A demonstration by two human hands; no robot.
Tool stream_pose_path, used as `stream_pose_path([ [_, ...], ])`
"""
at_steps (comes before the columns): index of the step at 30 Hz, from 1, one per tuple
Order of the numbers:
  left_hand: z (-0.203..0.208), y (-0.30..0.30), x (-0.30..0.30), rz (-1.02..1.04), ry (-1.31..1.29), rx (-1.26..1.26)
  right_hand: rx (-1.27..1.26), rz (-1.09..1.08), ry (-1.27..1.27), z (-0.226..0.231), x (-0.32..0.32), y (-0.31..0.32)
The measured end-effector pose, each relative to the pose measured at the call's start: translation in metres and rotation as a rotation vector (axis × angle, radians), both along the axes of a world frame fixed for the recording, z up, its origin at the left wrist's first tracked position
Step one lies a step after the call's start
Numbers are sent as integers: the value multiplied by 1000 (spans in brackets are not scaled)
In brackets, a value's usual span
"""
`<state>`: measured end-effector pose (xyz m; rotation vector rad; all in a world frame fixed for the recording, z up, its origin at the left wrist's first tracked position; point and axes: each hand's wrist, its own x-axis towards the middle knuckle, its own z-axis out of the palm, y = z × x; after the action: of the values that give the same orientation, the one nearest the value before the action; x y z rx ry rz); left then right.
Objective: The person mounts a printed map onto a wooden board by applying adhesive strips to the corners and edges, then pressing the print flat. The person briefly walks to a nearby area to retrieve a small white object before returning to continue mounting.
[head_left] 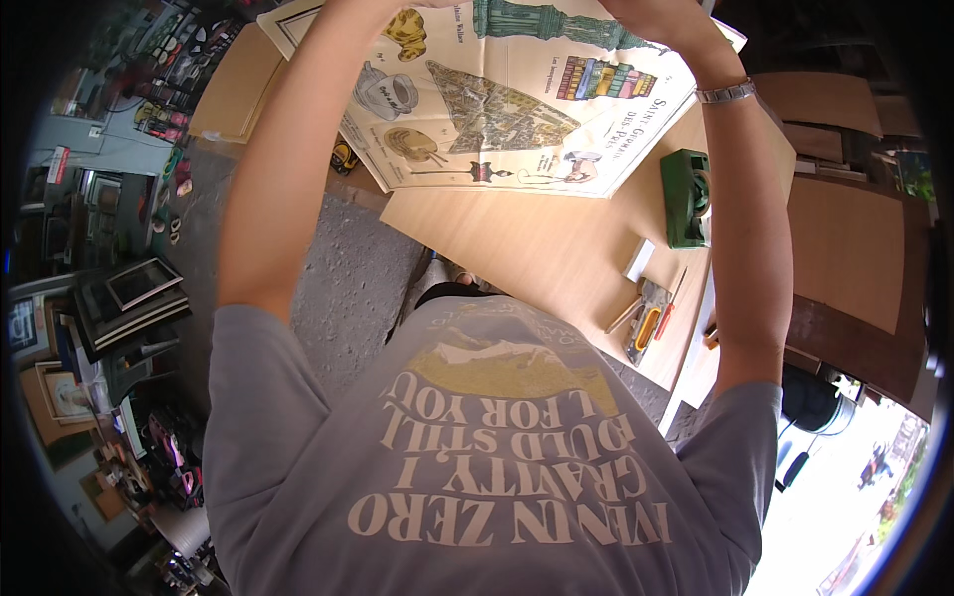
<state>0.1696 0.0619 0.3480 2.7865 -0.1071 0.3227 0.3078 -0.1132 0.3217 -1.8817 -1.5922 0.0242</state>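
A large cream illustrated poster (517, 119) with creases lies over the far part of the light wooden table (497, 238). Drawings of a green column, a row of books, a cup and a patterned map-like shape cover it. My left hand (437, 3) reaches the poster's far part, nearly all cut off by the top edge of the view. Over the upper right of the sheet is my right hand (656, 22), a metal band on its wrist. The fingers of both hands are largely out of view, so any grip on the paper is hidden.
Beside my right forearm stands a green tape dispenser (684, 199). Nearer lie a small white block (639, 258), an orange-handled utility knife (646, 326) and a red pencil-like stick (665, 321). Stacked frames (139, 293) stand left, brown boards (845, 248) right. A cardboard sheet (234, 89) is far left.
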Motion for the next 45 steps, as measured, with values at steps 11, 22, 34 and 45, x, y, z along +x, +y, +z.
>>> stream_pose_path([
  [11,-9,12,10,-39,104,-40,341,-82,-187,-6,2,-34],
  [22,-30,-31,7,154,-167,-166,62,-1319,248,-333,48,-349],
  [34,-47,-11,11,123,-257,18,-42,-851,1290,-364,47,-375],
  [45,-31,-22,3,159,-149,43,-81,-1121,274,-388,-1,-375],
])
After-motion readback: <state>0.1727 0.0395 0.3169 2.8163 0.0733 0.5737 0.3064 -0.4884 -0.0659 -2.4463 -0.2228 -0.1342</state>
